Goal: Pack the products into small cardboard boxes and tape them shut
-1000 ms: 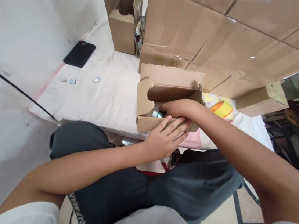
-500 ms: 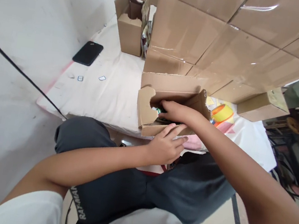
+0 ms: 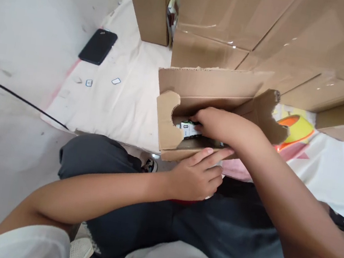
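Observation:
An open cardboard box (image 3: 168, 154) with torn flaps stands in front of me on the bed-like surface. My right hand (image 3: 219, 123) reaches inside it, fingers closed around the end of a small white printed carton (image 3: 188, 129) that lies near the left end. Part of its grip is hidden behind the hand. My left hand (image 3: 199, 175) rests against the front wall of the box with its fingers stretched out and somewhat apart. A bit of something white shows below that palm, too little to name.
A wall of stacked, taped cartons (image 3: 219, 20) rises behind the box. Left of it, a black phone-like slab (image 3: 98, 46) and small label pieces (image 3: 116, 81) lie on the white sheet (image 3: 132, 110). A yellow-orange roll (image 3: 300, 129) sits to the right, and another open carton (image 3: 151, 15) stands at the back.
The view has tipped down and closer to the box. The white carton now shows more plainly at my right fingers. My left hand stays along the front wall.

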The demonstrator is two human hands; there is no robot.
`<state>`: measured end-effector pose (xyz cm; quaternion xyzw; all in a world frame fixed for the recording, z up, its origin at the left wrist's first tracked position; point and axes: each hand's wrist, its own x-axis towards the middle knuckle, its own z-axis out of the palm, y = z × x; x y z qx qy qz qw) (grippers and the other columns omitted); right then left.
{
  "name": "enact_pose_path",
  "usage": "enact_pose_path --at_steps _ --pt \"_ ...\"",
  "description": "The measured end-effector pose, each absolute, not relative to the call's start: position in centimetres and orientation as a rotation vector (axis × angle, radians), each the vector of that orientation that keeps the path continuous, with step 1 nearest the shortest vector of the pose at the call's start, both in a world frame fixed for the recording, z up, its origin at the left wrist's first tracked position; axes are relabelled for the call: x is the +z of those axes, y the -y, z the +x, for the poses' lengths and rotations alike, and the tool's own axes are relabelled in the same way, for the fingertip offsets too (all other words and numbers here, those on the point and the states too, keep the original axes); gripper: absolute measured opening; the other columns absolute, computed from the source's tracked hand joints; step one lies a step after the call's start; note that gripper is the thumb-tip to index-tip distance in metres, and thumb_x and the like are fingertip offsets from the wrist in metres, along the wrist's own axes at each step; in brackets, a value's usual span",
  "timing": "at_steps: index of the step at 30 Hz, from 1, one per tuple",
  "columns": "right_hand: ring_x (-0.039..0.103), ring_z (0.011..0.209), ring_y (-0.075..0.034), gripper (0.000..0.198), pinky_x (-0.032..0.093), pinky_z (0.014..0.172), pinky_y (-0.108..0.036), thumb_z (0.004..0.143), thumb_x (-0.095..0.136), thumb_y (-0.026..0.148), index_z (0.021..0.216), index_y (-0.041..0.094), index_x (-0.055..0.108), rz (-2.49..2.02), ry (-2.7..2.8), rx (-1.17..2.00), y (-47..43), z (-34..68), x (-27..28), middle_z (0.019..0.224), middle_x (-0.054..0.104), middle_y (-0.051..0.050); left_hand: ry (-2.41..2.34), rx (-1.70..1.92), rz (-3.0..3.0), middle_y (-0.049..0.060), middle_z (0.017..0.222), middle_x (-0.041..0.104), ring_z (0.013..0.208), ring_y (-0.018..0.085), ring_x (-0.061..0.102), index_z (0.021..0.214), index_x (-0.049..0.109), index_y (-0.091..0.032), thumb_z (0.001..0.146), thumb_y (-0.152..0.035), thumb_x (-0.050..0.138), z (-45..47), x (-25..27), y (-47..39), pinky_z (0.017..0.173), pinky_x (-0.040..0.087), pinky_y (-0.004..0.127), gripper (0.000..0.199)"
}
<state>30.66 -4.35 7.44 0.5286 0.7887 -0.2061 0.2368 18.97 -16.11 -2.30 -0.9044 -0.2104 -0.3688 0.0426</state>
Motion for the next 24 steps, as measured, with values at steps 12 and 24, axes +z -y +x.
enact_pose_path --at_steps 12,24 --pt "0.063 0.112 -0.041 0.022 0.048 0.09 -0.049 0.091 0.067 0.038 0.101 0.019 0.071 1.538 -2.477 -0.599 5.8 32.1 5.1 0.098 0.069 -0.016 0.626 -1.02 -2.841 0.0 0.128 0.071 0.142 0.02 0.047 0.094 0.076 -0.026 0.095 -0.03 0.06 17.8 -1.8 16.1 0.133 0.004 0.043 0.017" --pt "0.062 0.117 -0.04 0.022 0.05 0.095 -0.048 0.09 0.069 0.04 0.1 0.021 0.073 1.382 -2.464 -0.752 4.4 31.4 3.4 0.098 0.07 -0.012 0.544 -0.966 -2.875 0.001 0.137 0.065 0.143 0.023 0.047 0.111 0.074 -0.024 0.097 -0.033 0.058 16.9 -1.3 15.2 0.133 0.011 0.044 0.023"
